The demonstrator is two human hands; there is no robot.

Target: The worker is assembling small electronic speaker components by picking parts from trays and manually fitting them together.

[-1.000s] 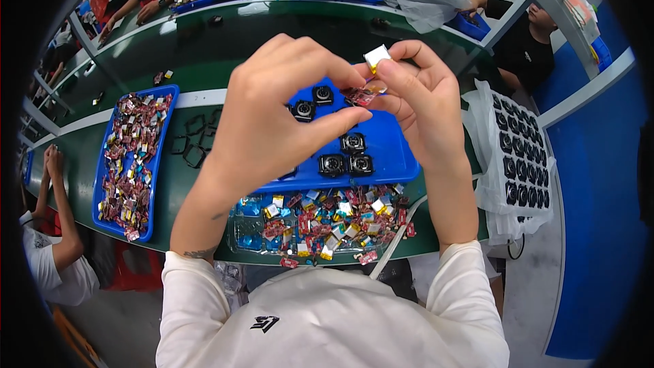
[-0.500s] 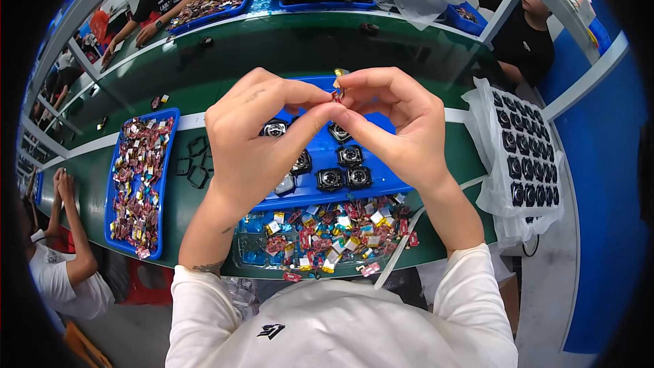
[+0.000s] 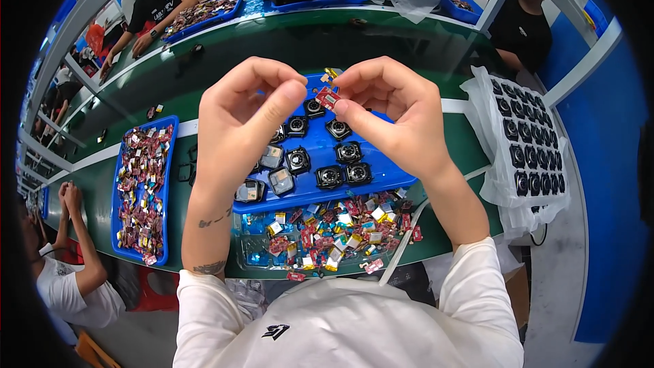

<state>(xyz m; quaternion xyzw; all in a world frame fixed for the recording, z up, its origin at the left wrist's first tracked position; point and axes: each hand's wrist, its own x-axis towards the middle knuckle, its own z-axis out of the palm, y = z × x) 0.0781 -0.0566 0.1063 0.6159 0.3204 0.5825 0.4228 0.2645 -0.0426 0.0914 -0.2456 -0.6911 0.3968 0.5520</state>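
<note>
My right hand (image 3: pixel 395 109) pinches a small red circuit board (image 3: pixel 328 98) between thumb and fingers, above the tray. A little battery with yellow tape (image 3: pixel 332 73) sticks up beside the board, apparently joined to it. Left of the board, my left hand (image 3: pixel 255 109) has its thumb and forefinger brought together, with nothing showing between them; it is apart from the board. Beneath both hands lies a blue tray (image 3: pixel 392 153) with several black square watch-like cases (image 3: pixel 349 152). Some of them show a round dark centre, others a pale glassy face (image 3: pixel 281 180).
Loose red boards and batteries (image 3: pixel 334 238) fill a clear container at the near edge. On the left stands a blue tray (image 3: pixel 165 191) of similar parts. White-wrapped trays of black cases (image 3: pixel 528 136) stand at right. Co-workers sit left and across the green bench (image 3: pixel 409 41).
My left hand has drawn away leftward from the board, which both hands were touching. The red board now shows its face in my right hand.
</note>
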